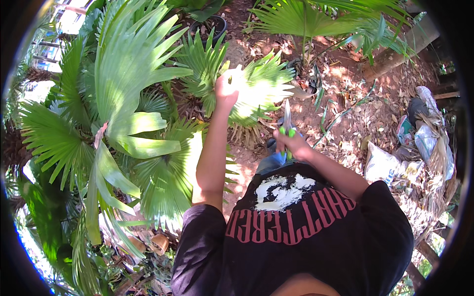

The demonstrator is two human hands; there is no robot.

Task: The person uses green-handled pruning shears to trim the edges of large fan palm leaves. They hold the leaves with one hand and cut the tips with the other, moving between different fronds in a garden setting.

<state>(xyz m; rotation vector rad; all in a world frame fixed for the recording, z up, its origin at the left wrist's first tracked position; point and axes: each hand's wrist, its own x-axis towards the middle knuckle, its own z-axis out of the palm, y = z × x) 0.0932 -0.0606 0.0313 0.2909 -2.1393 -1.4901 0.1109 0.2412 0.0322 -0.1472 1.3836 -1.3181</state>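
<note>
My right hand [294,145] grips a pair of garden scissors [287,127] by their bright green handles, in front of my waist. The pointed metal blades aim away from me and look closed or nearly so. Farther forward and to the left, my left hand [226,90] is at a sunlit fan palm leaf [264,83], its fingers curled on it. Strong glare washes out the fingertips and the part of the leaf beside them. Another fan palm leaf [202,70] spreads just left of that hand.
Large fan palm leaves [126,85] crowd the left side, close to my left arm. A black plant pot [218,27] stands ahead. Dry leaves cover the soil [344,96]. To the right lie a white sack [381,162], plastic bags [426,140] and a log [392,55].
</note>
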